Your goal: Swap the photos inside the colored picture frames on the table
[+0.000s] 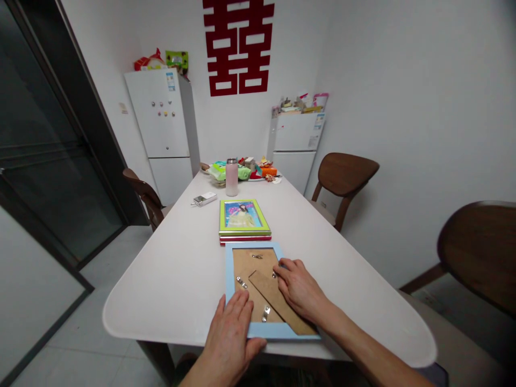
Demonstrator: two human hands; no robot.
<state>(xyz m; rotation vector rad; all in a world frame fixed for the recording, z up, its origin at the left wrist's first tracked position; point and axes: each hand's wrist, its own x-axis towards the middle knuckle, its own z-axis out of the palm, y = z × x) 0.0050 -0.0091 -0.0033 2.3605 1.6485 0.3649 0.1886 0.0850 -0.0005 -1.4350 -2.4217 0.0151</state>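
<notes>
On the white tabletop (pixel 161 290), an open left hand (pixel 228 336) steadied a pale-blue frame (pixel 229 271); an open right hand (pixel 299 287) pressed its brown cardboard backing (pixel 248 266).

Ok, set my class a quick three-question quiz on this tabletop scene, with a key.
1. True or false: the right hand rests on the brown backing of the light-blue picture frame.
2. Which colour shows at the bottom of the stack under the green picture frame: A red, B blue, C yellow?
3. What tall item stands on the white table beyond the stack?

Key: 1 true; 2 A; 3 a pink bottle.
</notes>
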